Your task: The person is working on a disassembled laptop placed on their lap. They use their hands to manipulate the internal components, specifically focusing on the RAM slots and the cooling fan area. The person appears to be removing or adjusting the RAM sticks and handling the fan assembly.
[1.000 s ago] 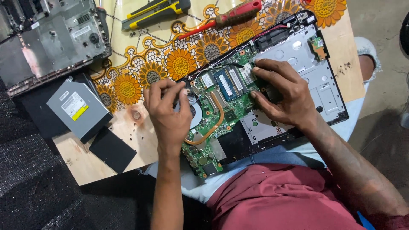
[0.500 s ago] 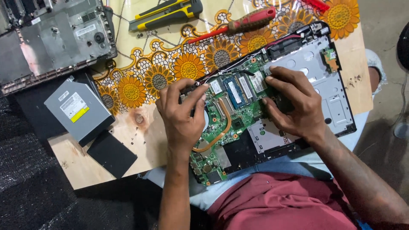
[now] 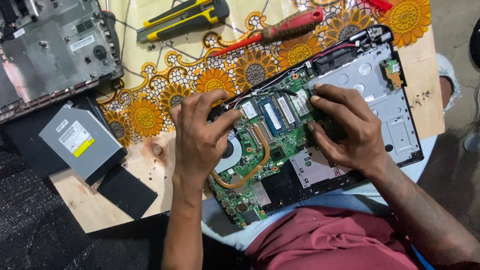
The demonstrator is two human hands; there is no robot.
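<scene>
You are working on an opened laptop base (image 3: 385,107) that is lying tilted across the near edge of the desk (image 3: 90,205) and partly over your lap, its green motherboard (image 3: 280,145) facing up. Your left hand (image 3: 200,140) is resting on the board's left part, over the round fan (image 3: 231,150), with fingers curled and the fingertips pressing at the board's upper edge beside the memory modules (image 3: 272,114); it is not closing around anything you can see. Your right hand (image 3: 345,127) is lying spread on the board's right side, fingers bent and pressing down next to the modules, palm over a dark part that stays hidden. A copper heat pipe (image 3: 257,167) is curving between your two hands.

Beyond the laptop, a red-handled screwdriver (image 3: 280,31) is lying on the sunflower-patterned cloth (image 3: 150,117), and a yellow and black utility knife (image 3: 182,17) is lying just above it. At the far left, the removed grey bottom cover (image 3: 55,50) is sitting upside down. Below it, a grey optical drive (image 3: 80,142) is resting near a flat black panel (image 3: 126,191).
</scene>
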